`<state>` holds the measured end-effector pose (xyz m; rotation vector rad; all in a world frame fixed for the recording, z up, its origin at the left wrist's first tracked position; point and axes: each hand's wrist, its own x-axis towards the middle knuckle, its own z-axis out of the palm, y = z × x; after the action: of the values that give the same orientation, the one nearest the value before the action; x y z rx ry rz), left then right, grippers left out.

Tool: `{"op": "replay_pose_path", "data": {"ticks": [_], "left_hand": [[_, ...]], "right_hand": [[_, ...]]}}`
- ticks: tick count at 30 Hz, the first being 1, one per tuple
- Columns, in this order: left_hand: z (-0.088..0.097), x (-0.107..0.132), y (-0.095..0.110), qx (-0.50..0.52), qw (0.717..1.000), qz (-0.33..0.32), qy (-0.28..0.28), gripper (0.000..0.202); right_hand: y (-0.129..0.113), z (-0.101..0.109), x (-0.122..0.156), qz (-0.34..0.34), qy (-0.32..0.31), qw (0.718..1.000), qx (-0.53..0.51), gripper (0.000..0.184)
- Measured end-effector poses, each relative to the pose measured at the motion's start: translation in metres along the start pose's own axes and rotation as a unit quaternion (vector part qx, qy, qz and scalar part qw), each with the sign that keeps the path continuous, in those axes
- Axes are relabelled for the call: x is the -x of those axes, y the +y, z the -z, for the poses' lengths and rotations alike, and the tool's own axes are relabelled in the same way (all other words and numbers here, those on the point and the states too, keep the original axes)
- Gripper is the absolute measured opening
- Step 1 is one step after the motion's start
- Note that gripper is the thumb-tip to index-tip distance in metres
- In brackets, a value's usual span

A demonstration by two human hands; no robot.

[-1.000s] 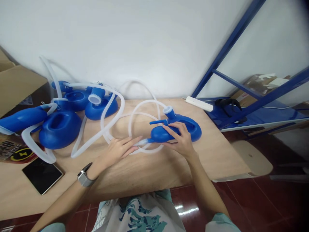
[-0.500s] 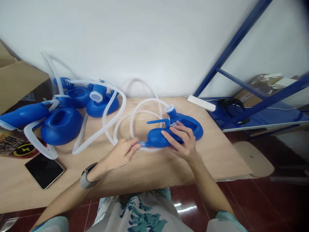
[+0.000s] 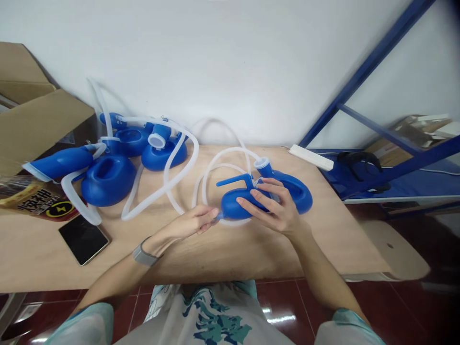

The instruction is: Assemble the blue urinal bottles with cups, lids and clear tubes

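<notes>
My left hand pinches the end of a translucent hose, right at the narrow spout of a blue plastic urinal funnel. Around the funnel's body wrap the spread fingers of my right hand, steadying it above the table. A thin blue lever sticks out to the left over the funnel. Behind my right hand lies a blue urinal bottle with a white-capped neck. From that cap the hose loops left across the table. My left fingers partly hide the joint of hose and spout.
Several more blue urinal bottles with hoses crowd the left, beside a cardboard box and a snack bag. A phone lies in front of them. At the right are a white power strip, a blue frame and a stool.
My left hand has moved closer to the funnel, and less hose shows between fingers and spout. My right hand keeps its hold. The whole view has turned somewhat left.
</notes>
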<state>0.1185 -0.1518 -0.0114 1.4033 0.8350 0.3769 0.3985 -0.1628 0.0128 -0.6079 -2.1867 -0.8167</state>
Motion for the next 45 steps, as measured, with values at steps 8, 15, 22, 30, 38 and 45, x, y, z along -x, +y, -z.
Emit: {"op": "replay_pose_path", "data": {"ticks": [8, 15, 22, 30, 38, 45], "left_hand": [[0.002, 0.001, 0.011, -0.172, 0.939, -0.159, 0.252, 0.038], [-0.023, 0.023, -0.010, -0.248, 0.892, -0.149, 0.346, 0.033], [-0.027, 0.006, -0.031, -0.115, 0.938, -0.199, 0.257, 0.059], [-0.028, 0.003, -0.040, 0.006, 0.969, -0.154, 0.192, 0.056], [-0.030, 0.003, -0.028, 0.157, 0.970, -0.121, 0.138, 0.054], [-0.038, 0.002, -0.032, 0.204, 0.973, -0.034, 0.107, 0.058]], "right_hand": [[-0.003, -0.022, 0.027, -0.183, 0.017, 0.982, 0.049, 0.058], [-0.016, -0.020, 0.026, -0.185, 0.071, 0.976, 0.093, 0.059], [-0.027, -0.014, 0.025, -0.136, 0.094, 0.984, 0.063, 0.042], [-0.028, -0.013, 0.033, -0.133, 0.086, 0.983, 0.090, 0.046], [-0.031, -0.016, 0.039, -0.128, 0.069, 0.984, 0.104, 0.062], [-0.035, -0.016, 0.048, -0.102, 0.050, 0.992, 0.059, 0.056]]}}
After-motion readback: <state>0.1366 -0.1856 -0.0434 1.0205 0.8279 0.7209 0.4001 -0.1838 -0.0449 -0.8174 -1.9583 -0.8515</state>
